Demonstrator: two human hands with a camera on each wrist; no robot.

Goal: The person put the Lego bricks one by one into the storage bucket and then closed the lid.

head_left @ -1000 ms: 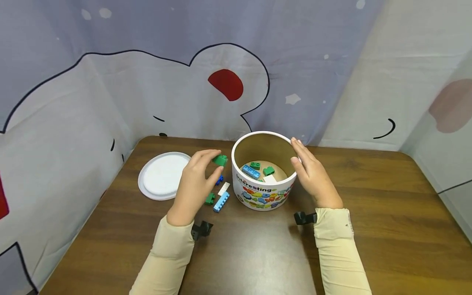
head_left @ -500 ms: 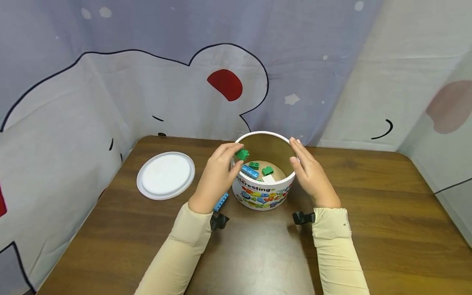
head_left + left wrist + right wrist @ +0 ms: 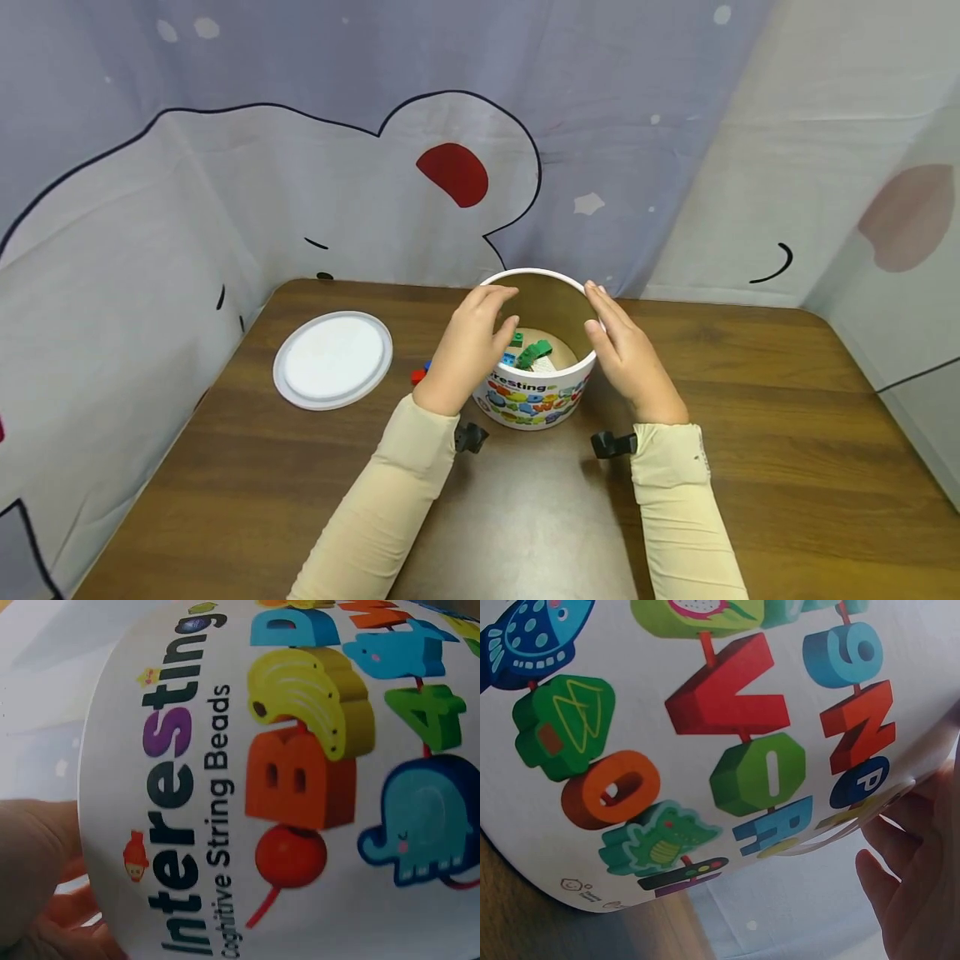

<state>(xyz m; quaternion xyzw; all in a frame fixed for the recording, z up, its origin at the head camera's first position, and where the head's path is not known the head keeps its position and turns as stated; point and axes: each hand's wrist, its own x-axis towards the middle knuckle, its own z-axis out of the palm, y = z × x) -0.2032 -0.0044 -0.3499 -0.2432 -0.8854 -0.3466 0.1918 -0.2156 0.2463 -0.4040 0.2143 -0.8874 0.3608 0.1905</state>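
A round white tub (image 3: 531, 406) with colourful printing and the word "Interesting" stands on the table, its top uncovered. My left hand (image 3: 468, 346) is over its left rim, thumb and fingers apart, with nothing seen between them. Inside lie green bricks (image 3: 535, 353), part of a blue brick (image 3: 508, 359) and a white piece (image 3: 543, 364). My right hand (image 3: 636, 362) rests against the right rim with its fingers extended. Both wrist views are filled by the printed tub wall (image 3: 225, 780), with part of each hand at the edge.
A round white lid (image 3: 333, 361) lies flat on the wooden table (image 3: 540, 508) to the left. Between lid and tub, a red piece (image 3: 417, 377) and a bit of blue show beside my left hand, which covers that area. A patterned cloth (image 3: 300, 192) hangs behind the table.
My left hand has moved right from beside the tub to over its rim and let go of a green brick, now inside the tub. The right hand has stayed at the rim.
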